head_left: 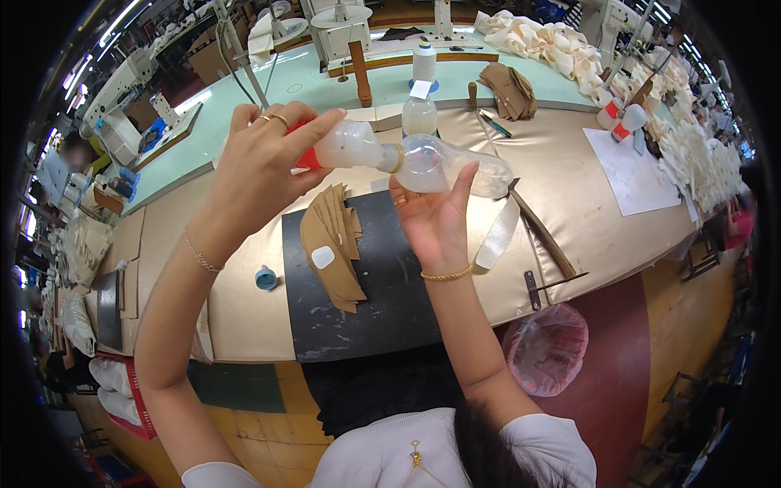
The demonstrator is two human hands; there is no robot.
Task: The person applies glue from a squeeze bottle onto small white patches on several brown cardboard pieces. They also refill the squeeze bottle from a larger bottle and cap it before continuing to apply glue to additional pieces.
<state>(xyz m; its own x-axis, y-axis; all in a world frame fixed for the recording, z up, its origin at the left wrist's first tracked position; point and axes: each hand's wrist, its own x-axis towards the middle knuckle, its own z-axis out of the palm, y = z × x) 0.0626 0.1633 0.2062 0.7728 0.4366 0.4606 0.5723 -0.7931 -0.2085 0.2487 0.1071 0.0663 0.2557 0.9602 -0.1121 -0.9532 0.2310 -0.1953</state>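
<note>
Head view: L hand [272,159] wraps fingers + thumb round a red-banded translucent bottle [348,145], tipped on its side w/ neck pointing R; R hand [431,232], palm up, cups a clear plastic bottle [425,159] from below, btwn thumb & fingers; the 2 bottles lie nearly level above the table, neck to mouth, seemingly touching at a yellowish rim.

Below them, a black mat [366,305] on the gold-coloured table cover [244,321]; a fanned stack of brown cut pieces [332,232] sits on the mat, w/ a small white piece [323,258] on top; teal cap [265,279] just L of the mat; hammer [543,233] to the R, beside a pale flat strip [498,236].

Behind the hands, 1 bottle w/ white tag [419,120] stands upright, white thread cone [424,61] beyond it; wooden-handled tool [473,96] & 2nd brown stack [508,92] to its R; far R, white sheet [626,175], w/ 2 more red-banded bottles near its back edge; lined bin [547,350] below the table's R edge.
</note>
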